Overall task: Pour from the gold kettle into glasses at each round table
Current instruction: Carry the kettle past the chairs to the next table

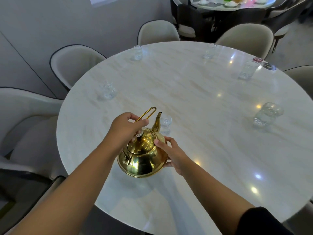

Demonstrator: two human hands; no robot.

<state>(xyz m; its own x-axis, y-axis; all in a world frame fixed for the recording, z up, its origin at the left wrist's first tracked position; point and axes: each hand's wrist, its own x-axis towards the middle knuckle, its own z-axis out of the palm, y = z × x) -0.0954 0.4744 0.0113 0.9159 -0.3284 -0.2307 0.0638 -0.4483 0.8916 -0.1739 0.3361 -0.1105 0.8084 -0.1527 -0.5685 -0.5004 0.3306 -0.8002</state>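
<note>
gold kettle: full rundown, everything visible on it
The gold kettle looks like polished, mirror-bright metal: a round body, a domed lid with a small ringed knob, a thin wire loop handle and a curved spout. It is held above the marble table, spout pointing away toward the nearest glass. The left hand grips the handle; the right hand steadies the body's side. No liquid is visibly pouring.
</note>
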